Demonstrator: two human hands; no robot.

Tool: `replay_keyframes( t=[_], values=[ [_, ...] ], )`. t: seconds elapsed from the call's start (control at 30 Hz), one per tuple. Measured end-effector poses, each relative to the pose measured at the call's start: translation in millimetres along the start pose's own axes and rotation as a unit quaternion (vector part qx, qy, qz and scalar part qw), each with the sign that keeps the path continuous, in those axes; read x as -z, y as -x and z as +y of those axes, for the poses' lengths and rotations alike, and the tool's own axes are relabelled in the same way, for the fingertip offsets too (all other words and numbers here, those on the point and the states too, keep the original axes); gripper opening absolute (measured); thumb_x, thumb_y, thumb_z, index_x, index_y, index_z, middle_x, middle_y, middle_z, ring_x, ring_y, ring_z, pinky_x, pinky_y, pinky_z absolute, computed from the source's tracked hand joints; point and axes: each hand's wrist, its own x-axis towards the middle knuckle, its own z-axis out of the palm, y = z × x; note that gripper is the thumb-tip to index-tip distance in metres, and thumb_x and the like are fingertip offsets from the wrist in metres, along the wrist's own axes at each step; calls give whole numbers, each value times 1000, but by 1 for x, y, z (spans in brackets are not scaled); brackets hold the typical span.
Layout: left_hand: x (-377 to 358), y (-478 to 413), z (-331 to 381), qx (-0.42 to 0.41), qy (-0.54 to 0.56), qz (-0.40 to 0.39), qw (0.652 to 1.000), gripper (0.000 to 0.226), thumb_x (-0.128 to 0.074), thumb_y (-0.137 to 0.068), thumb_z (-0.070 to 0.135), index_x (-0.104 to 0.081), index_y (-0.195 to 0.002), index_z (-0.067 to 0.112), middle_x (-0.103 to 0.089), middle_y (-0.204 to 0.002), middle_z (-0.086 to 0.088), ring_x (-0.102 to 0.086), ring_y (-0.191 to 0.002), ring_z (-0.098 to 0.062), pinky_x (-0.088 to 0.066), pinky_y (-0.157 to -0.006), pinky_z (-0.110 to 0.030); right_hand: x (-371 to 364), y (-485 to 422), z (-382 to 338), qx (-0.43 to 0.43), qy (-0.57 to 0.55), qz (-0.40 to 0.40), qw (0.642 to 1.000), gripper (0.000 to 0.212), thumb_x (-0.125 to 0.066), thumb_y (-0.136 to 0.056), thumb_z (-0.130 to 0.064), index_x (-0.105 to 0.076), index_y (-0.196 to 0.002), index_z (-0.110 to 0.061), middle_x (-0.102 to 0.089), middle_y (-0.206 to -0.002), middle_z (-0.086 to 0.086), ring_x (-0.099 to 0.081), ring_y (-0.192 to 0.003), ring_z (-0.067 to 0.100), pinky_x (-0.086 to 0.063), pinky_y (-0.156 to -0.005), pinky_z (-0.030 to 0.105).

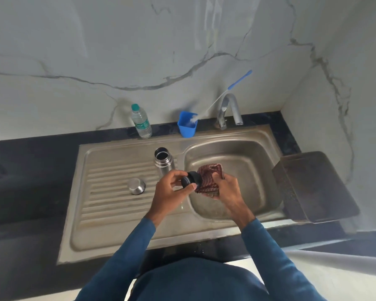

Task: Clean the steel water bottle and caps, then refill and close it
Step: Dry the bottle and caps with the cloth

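Observation:
The open steel water bottle (163,160) stands upright on the drainboard beside the sink basin (243,157). Its steel outer cap (136,186) lies mouth-down on the ribbed drainboard to the left. My left hand (172,187) grips the black inner cap (190,180) over the basin's left edge. My right hand (226,187) holds a folded reddish-brown cloth (211,177) pressed against that cap.
A plastic water bottle (141,121) with a green cap stands at the back wall. A blue cup (187,124) holds a long bottle brush (226,92) beside the tap (229,109). A dark box (313,185) sits right of the sink.

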Motion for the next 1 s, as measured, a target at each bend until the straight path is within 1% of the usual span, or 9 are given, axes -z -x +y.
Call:
replay_keyframes(
  t=[0.13,0.23,0.37,0.43,0.57,0.67,0.77,0.87,1.0],
  values=[
    [24,3,-15,28,6,-26,999,66,-101,-69,27,-63,-123,26,-76,-113,3,-74,-100,-7,-58,-89,-22,-28,13,10,24,44,4,999,26,-55,-109,-17,-73,-91,-21,-77,-94,14,-77,-90,31,-66,-77,50],
    [42,3,-25,11,-20,-46,999,60,-98,-72,30,-70,-125,27,-77,-111,7,-74,-100,-8,-58,-90,-22,-43,17,19,9,35,9,999,24,-54,-109,-19,-72,-94,-20,-77,-98,16,-77,-92,31,-67,-73,42],
    [59,8,-34,-5,-39,-66,997,42,-93,-81,27,-77,-120,26,-79,-106,14,-72,-100,-2,-50,-88,-10,-60,16,30,-20,3,18,1000,20,-54,-110,-18,-72,-110,-10,-76,-103,18,-76,-95,33,-66,-70,38],
    [67,8,-39,-6,-33,-74,997,39,-90,-84,26,-76,-121,26,-79,-108,16,-71,-103,-1,-50,-92,-11,-68,15,32,-24,-9,23,999,21,-54,-110,-18,-72,-113,-8,-75,-106,19,-76,-96,35,-67,-70,40],
    [84,7,-52,19,-25,-86,996,46,-91,-83,30,-73,-126,27,-79,-112,11,-73,-108,-7,-57,-95,-27,-78,14,33,-36,-36,37,998,18,-53,-110,-16,-69,-112,-9,-73,-105,16,-74,-96,32,-66,-67,37],
    [94,10,-59,39,-30,-51,997,50,-95,-77,20,-70,-120,25,-78,-110,10,-73,-102,-3,-57,-87,-20,-82,10,32,-40,-54,46,997,17,-52,-110,-14,-67,-113,-7,-71,-103,14,-73,-92,30,-66,-63,35],
    [102,7,-69,17,-111,-12,994,53,-95,-74,19,-67,-118,25,-72,-109,12,-69,-95,-3,-55,-78,-15,-85,7,31,-42,-60,50,996,17,-51,-111,-13,-65,-113,-6,-70,-100,13,-73,-87,27,-66,-63,35],
    [104,-10,-79,-15,-227,9,974,52,-90,-74,24,-65,-119,23,-67,-109,5,-62,-98,-12,-51,-84,-26,-88,2,33,-50,-65,55,995,16,-51,-110,-13,-65,-114,-5,-71,-103,15,-73,-88,28,-66,-66,38],
    [101,-43,-84,-9,-348,19,937,48,-84,-74,17,-63,-117,14,-66,-106,-8,-60,-98,-29,-52,-79,-41,-91,-5,35,-61,-59,72,994,11,-54,-109,-14,-64,-111,-11,-70,-104,14,-72,-92,29,-66,-77,48]
  ],
)
